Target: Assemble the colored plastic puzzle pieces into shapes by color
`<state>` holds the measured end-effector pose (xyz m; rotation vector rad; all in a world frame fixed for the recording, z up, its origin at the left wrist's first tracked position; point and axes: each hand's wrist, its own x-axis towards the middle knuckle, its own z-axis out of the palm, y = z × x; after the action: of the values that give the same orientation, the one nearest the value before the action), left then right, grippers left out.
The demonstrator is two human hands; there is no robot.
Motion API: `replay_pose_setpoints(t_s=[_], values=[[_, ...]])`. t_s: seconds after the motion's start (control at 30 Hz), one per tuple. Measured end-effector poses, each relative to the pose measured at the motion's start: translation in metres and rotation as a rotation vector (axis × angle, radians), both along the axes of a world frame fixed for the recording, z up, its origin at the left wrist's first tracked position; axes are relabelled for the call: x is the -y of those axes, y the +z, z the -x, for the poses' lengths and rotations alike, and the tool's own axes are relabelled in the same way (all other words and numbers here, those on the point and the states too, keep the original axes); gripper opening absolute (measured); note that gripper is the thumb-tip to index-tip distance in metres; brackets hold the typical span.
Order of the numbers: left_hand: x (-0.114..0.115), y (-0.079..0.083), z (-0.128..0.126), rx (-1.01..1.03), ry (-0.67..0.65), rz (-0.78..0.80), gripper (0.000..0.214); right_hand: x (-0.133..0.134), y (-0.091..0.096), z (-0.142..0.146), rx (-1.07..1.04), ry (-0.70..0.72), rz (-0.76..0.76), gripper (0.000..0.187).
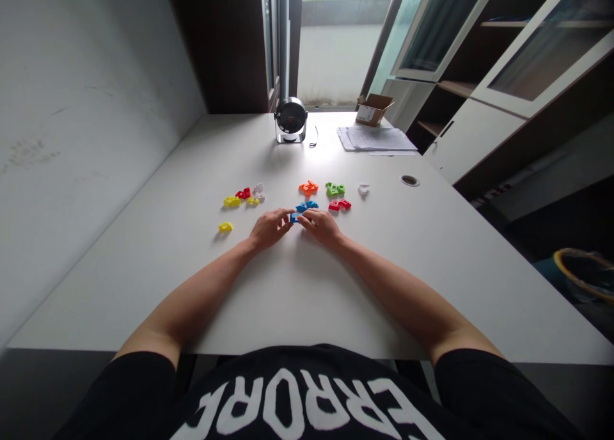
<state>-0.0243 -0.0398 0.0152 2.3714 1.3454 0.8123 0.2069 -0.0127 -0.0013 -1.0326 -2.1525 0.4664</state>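
Between my two hands is a small blue plastic piece [296,217], partly covered by fingers. My left hand [270,227] pinches its left end, and my right hand [322,225] has its fingers closed on the right end. Just beyond the fingertips lie more blue pieces [307,206]. Orange pieces [308,188] sit farther back, with green pieces [334,188] and red pieces [339,204] to the right of them. A single yellow piece [225,227] rests left of my left hand. What exact kind the pieces are is too small to tell.
The white table [297,299] meets a wall on the left. More yellow pieces [232,201], red ones and white ones lie back left; a white piece [363,189] lies right. Farther off stand a small black fan [291,119], papers [377,139], an open cardboard box [373,109] and a cable hole [409,180].
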Motion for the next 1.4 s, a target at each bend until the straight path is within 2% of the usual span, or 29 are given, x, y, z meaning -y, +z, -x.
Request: replay_pose_setpoints(t_s=[0.2,0.27,0.37,0.43,0.73,0.93,1.4], values=[[0.0010,0.0029,-0.0002,-0.004,0.018,0.005,0.030,-0.0007,-0.0005,-0.0008,-0.013,-0.005,0.005,0.057],[0.0003,0.0024,0.0002,0.000,0.030,0.011,0.028,0.0002,-0.0001,-0.0007,-0.024,-0.026,0.012,0.049],[-0.0009,0.0017,0.0008,0.005,0.048,0.013,0.024,0.0018,0.0000,0.0001,-0.049,-0.044,0.033,0.027],[-0.0013,0.0017,0.0007,-0.004,0.054,0.012,0.022,0.0025,-0.0005,0.0008,-0.060,-0.039,0.040,0.020],[-0.0001,0.0062,-0.0019,-0.030,0.079,0.040,0.025,0.0023,-0.0036,0.0000,-0.091,0.020,0.001,0.020],[-0.0007,0.0089,-0.0020,-0.046,0.053,0.078,0.026,0.0027,-0.0056,-0.0012,-0.110,0.043,0.042,0.015],[-0.0041,0.0026,-0.0038,-0.062,0.030,0.100,0.028,0.0034,-0.0029,-0.0018,-0.062,0.072,0.063,0.013]])
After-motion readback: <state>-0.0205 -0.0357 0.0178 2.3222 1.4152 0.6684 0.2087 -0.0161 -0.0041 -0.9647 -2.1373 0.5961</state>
